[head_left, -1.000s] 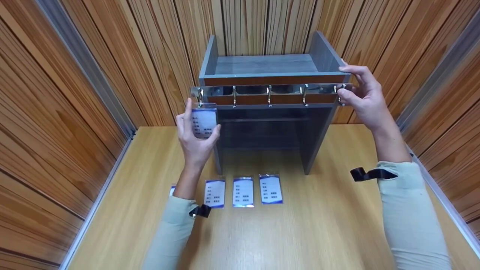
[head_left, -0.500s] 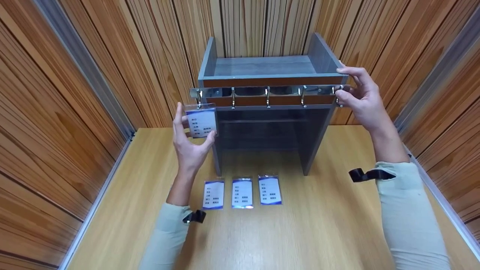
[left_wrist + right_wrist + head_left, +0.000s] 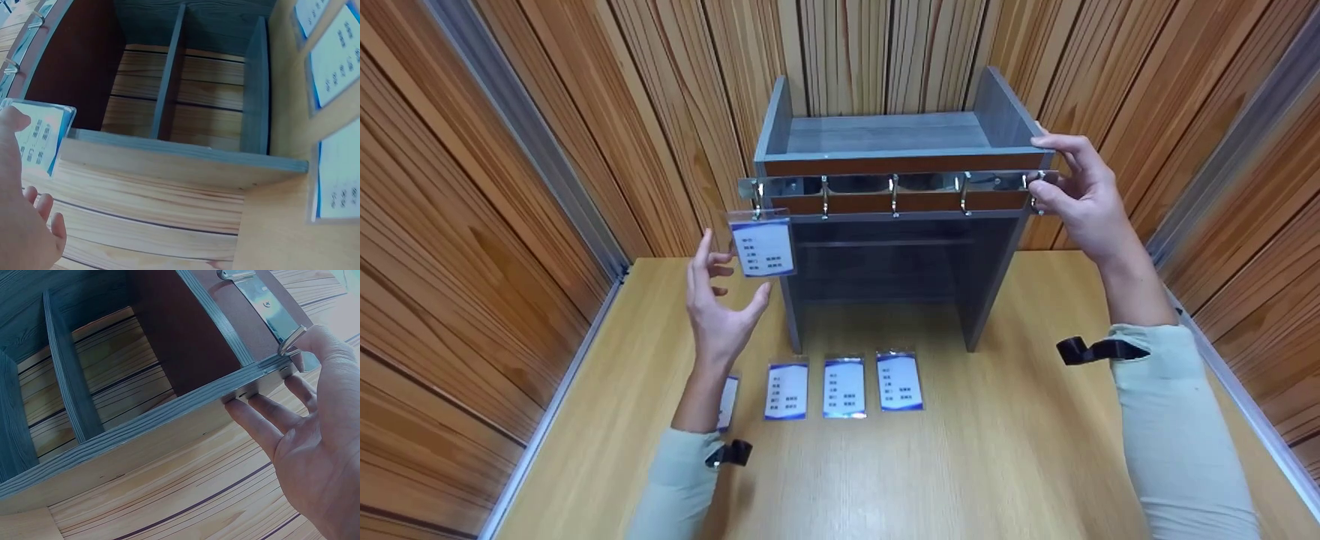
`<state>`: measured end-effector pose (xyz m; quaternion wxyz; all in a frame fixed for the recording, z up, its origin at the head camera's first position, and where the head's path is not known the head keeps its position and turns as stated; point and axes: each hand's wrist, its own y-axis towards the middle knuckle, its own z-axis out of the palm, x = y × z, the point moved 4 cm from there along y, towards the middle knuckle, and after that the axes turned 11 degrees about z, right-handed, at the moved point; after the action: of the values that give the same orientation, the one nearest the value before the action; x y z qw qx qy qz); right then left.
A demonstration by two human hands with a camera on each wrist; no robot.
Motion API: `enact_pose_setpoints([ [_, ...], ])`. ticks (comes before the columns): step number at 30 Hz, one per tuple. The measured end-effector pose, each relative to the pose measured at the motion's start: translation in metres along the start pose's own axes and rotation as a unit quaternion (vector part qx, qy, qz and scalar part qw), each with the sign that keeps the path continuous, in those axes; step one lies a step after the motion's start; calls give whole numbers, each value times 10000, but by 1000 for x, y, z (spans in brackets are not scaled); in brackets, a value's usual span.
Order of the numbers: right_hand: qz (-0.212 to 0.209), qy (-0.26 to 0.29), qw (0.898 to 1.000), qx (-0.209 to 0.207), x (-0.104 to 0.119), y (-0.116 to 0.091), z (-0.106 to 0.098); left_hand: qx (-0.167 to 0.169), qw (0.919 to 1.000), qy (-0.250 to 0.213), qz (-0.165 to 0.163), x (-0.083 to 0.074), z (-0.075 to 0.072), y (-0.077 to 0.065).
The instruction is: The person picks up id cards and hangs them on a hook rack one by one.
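Observation:
An ID badge in a clear sleeve (image 3: pixel 765 249) hangs from the leftmost hook of a shiny metal hook rail (image 3: pixel 859 184). That rail runs across the front of a grey wooden shelf unit (image 3: pixel 889 129). Just left of and below the badge is my left hand (image 3: pixel 718 319), its thumb and fingers spread apart, holding nothing. In the left wrist view, the thumb overlaps the badge's edge (image 3: pixel 42 132). My right hand (image 3: pixel 1086 196) grips the shelf's right front corner, thumb against the rail end by the last hook and fingers on the side panel (image 3: pixel 247 391).
Several more badges lie in a row on the wooden table (image 3: pixel 960 465), among them the middle badge (image 3: pixel 844 386) and the right badge (image 3: pixel 899 381). The left forearm partly covers another badge (image 3: pixel 727 403). Wood-patterned walls (image 3: pixel 495 187) enclose the table.
My left hand has let go of the badge and drawn back down and left; the badge stays on the leftmost hook. The right hand keeps its grip at the shelf corner.

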<state>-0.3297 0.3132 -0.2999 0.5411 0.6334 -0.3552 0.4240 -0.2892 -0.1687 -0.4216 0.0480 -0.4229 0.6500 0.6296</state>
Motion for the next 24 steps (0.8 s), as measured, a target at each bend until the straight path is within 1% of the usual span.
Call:
enact_pose_setpoints([
  [5,-49,-26,10000,34,3,0,1,114,9999,38,-63,5,-9,-7],
  [11,-5,-35,10000,-45,1,1,1,230,9994,255,-99,9,-22,-16],
  [18,8,-66,10000,-72,-1,2,0,455,9968,499,-438,15,-37,-29],
  [24,19,-54,10000,-72,1,1,0,573,9946,628,-599,21,-50,-37],
])
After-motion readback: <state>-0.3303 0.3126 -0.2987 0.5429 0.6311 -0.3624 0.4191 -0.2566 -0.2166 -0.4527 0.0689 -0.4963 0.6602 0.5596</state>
